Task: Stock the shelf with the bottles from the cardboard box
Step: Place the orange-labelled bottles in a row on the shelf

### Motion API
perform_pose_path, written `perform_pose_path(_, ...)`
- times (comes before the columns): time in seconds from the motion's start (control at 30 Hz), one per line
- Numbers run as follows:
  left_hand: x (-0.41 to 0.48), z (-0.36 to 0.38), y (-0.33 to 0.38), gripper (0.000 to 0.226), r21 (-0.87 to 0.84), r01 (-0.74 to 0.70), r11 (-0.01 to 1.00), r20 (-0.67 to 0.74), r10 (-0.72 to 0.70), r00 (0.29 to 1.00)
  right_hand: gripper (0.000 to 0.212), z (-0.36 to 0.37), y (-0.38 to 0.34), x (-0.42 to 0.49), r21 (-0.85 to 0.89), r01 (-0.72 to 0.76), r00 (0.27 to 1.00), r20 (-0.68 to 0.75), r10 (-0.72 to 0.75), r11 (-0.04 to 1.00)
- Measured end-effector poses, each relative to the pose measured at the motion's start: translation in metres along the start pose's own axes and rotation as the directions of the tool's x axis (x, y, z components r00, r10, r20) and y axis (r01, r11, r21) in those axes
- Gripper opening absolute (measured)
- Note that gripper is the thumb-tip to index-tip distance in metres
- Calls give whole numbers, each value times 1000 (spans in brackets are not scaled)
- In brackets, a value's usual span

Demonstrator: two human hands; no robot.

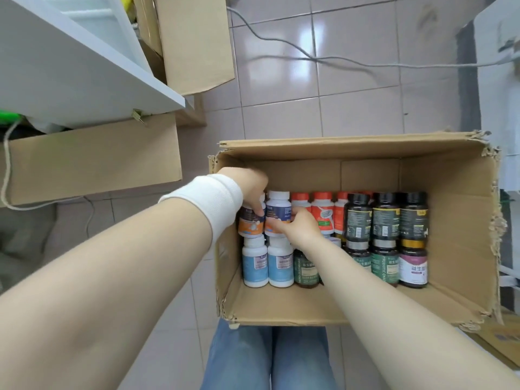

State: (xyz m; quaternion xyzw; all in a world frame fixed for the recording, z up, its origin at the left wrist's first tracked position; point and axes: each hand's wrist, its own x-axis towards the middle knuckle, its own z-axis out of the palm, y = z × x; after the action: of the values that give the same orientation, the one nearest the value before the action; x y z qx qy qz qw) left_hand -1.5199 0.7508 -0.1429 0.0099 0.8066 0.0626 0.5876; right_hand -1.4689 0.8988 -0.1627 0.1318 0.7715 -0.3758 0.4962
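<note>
Grip set: left hand (250,187) wraps white-capped orange-and-navy plastic bottle (251,228), right hand (299,228) pinches its twin (278,205), frame centre. I'd lift both straight, clearing brown cardboard box (337,147) wall.

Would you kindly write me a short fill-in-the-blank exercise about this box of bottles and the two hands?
1. The left hand holds the end bottle and the right hand holds the next bottle, both inside the cardboard ____.
2. The white wristband is on the ____ arm.
3. The two white bottles in the near row carry ____ labels.
4. A grey cable lies across the tiled ____.
Missing words: box, left, blue, floor.
</note>
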Motion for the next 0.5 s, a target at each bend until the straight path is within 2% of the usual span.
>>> perform_pose_path(0.13, -15, 2, 4, 60, -194, -50, 980, -127, 26, 992, 24, -28, 1, -17, 112, -1, 1000, -12, 2, 994)
perform_pose_path(0.23, -41, 3, 9, 62, -378, -171, 910, -263, 72, 962, 25, -56, 7, -39, 187, 10, 1000, -4, -9, 982)
perform_pose_path(0.37, -100, 1, 22, 61, -629, -341, 698, -364, 123, 923, 49, -90, 13, -91, 302, -16, 999, -27, 25, 953)
perform_pose_path(0.43, -134, 2, 34, 58, -710, -409, 573, -408, 138, 902, 51, -103, 15, -127, 371, 4, 998, -60, 19, 928)
perform_pose_path(0.5, -169, 4, 47, 51, -732, -463, 500, -448, 158, 880, 49, -110, 17, -172, 417, 39, 994, -110, 8, 908)
